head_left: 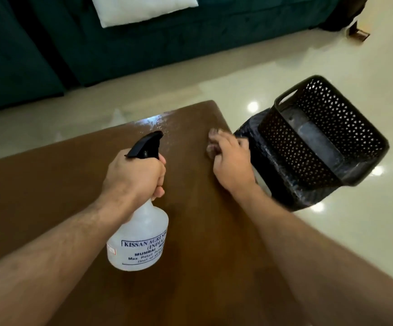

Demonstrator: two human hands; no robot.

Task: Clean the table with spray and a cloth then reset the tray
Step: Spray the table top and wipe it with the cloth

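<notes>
My left hand grips the neck of a clear spray bottle with a black trigger head, whose nozzle points at the far side of the brown wooden table. A wet, shiny patch lies on the table just beyond the nozzle. My right hand presses down near the table's right edge. Its fingers curl over a small brownish cloth, which is blurred and mostly hidden. A black perforated tray stands tilted on a black stool right of the table.
A dark green sofa with a white cushion runs along the far side. Glossy cream floor tiles surround the table and stool. A dark flat object lies inside the tray.
</notes>
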